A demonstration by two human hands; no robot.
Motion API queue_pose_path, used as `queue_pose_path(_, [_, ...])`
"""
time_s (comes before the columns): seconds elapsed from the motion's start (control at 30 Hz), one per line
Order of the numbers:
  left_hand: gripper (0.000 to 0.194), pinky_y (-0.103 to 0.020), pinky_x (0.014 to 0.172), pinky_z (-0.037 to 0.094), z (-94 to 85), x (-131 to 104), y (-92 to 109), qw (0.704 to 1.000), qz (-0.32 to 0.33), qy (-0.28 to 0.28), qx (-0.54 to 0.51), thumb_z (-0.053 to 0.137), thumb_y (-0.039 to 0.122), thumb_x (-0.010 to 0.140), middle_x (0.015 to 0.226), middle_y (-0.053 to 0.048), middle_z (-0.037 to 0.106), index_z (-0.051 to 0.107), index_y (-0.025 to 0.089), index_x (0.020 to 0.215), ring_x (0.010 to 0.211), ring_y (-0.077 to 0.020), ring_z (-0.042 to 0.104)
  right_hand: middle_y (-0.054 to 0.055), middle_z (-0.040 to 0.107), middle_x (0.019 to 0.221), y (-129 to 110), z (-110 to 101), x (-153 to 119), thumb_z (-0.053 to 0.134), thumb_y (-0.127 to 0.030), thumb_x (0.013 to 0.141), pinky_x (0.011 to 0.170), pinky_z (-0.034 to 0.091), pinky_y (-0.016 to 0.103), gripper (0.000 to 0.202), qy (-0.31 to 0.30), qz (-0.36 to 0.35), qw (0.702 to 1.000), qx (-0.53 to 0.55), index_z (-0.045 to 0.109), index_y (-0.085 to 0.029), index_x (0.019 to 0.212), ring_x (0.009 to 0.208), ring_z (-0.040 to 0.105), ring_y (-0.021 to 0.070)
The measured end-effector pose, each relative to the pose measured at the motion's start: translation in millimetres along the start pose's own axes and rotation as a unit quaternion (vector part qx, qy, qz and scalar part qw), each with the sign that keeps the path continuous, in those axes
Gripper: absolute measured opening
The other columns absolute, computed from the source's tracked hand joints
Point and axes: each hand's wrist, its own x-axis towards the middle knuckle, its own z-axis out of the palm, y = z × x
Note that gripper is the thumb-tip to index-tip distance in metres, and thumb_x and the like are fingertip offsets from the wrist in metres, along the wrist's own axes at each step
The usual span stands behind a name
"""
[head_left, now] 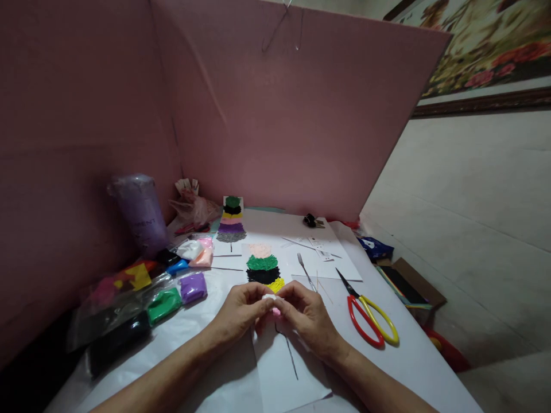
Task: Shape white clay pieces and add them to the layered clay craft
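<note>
My left hand (236, 314) and my right hand (313, 321) meet over the table, thumbs and fingers pinched together on a small lump of white modelling clay (270, 297). Just below it shows a bit of pink clay (276, 311); whether it is held or lies on the sheet, I cannot tell. Under the hands is a white paper (275, 367) with a dark stem line drawn on it. Beyond my fingers, textured clay bands in peach (260, 250), green (262, 263), black (263, 275) and yellow (276, 284) run up the paper.
Scissors (372, 321) with red and yellow handles lie at right, near a fork (305, 269). Bagged clay, including purple (193, 287) and green (164, 306), sits at left. A finished banded picture (232, 221), keys (313, 221) and a wrapped purple tumbler (140, 215) stand farther back.
</note>
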Motion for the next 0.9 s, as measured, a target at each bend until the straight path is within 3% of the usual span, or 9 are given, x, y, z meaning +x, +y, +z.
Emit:
queue_pose_path(0.1, [0.033, -0.020, 0.038, 0.034, 0.9, 1.5, 0.9, 1.000, -0.001, 0.013, 0.006, 0.073, 0.043, 0.068, 0.053, -0.001, 0.061, 0.065, 0.011, 0.073, 0.037, -0.0086, 0.048, -0.004, 0.055, 0.060, 1.2, 0.4, 1.4, 0.065, -0.031, 0.082, 0.052, 0.040, 0.023, 0.019, 0.023, 0.003, 0.999, 0.022, 0.057, -0.017, 0.071, 0.055, 0.050, 0.0106])
queue_pose_path(0.33, [0.033, -0.018, 0.037, 0.033, 3.2, 6.4, 1.4, 0.989, 0.013, 0.129, -0.069, 0.077, 0.038, 0.061, 0.049, 0.003, 0.055, 0.065, 0.010, 0.072, 0.037, -0.0062, 0.043, -0.006, 0.052, 0.055, 1.0, -1.0, 8.1, 0.067, -0.023, 0.073, 0.046, 0.041, 0.021, 0.017, 0.124, 0.027, 0.986, 0.105, 0.054, -0.018, 0.065, 0.046, 0.048, 0.0084])
queue_pose_path(0.53, [0.035, -0.016, 0.037, 0.036, -10.3, 8.1, 1.2, 0.968, 0.012, 0.222, -0.115, 0.079, 0.036, 0.060, 0.055, 0.003, 0.059, 0.063, 0.013, 0.082, 0.040, -0.0061, 0.047, -0.006, 0.051, 0.051, 0.9, -13.3, 13.7, 0.069, -0.029, 0.073, 0.040, 0.037, 0.021, 0.019, 0.218, 0.042, 0.969, 0.107, 0.054, -0.019, 0.066, 0.041, 0.046, 0.0087])
queue_pose_path(0.6, [0.039, -0.017, 0.038, 0.039, -14.4, 7.9, 3.5, 0.961, 0.022, 0.240, -0.134, 0.079, 0.035, 0.060, 0.057, 0.003, 0.061, 0.061, 0.015, 0.088, 0.042, -0.0074, 0.050, -0.006, 0.054, 0.054, 0.8, -18.8, 15.6, 0.070, -0.033, 0.075, 0.043, 0.041, 0.022, 0.019, 0.236, 0.038, 0.964, 0.113, 0.056, -0.019, 0.072, 0.043, 0.049, 0.0099])
queue_pose_path(0.7, [0.035, -0.017, 0.040, 0.041, -14.8, 6.2, 5.7, 0.968, 0.034, 0.194, -0.156, 0.080, 0.034, 0.062, 0.059, 0.002, 0.062, 0.061, 0.014, 0.083, 0.043, -0.0066, 0.051, -0.003, 0.058, 0.061, 0.5, -21.2, 16.0, 0.071, -0.038, 0.076, 0.044, 0.043, 0.022, 0.023, 0.216, 0.043, 0.966, 0.139, 0.060, -0.018, 0.079, 0.046, 0.051, 0.0095])
queue_pose_path(0.8, [0.034, -0.017, 0.042, 0.041, -9.7, 3.2, 4.6, 0.978, 0.015, 0.136, -0.155, 0.080, 0.035, 0.064, 0.057, 0.002, 0.060, 0.065, 0.012, 0.084, 0.045, -0.0066, 0.051, -0.001, 0.062, 0.069, -0.5, -15.4, 12.1, 0.069, -0.039, 0.078, 0.043, 0.042, 0.023, 0.026, 0.145, 0.050, 0.975, 0.163, 0.063, -0.018, 0.090, 0.046, 0.052, 0.0100])
queue_pose_path(0.9, [0.040, -0.018, 0.044, 0.040, -4.6, 0.1, 2.9, 0.984, 0.001, 0.118, -0.130, 0.080, 0.034, 0.064, 0.060, -0.001, 0.063, 0.068, 0.011, 0.094, 0.046, -0.0065, 0.051, 0.001, 0.065, 0.072, -4.5, -8.4, 6.4, 0.067, -0.035, 0.080, 0.049, 0.045, 0.025, 0.021, 0.070, 0.060, 0.981, 0.169, 0.067, -0.017, 0.091, 0.048, 0.053, 0.0100])
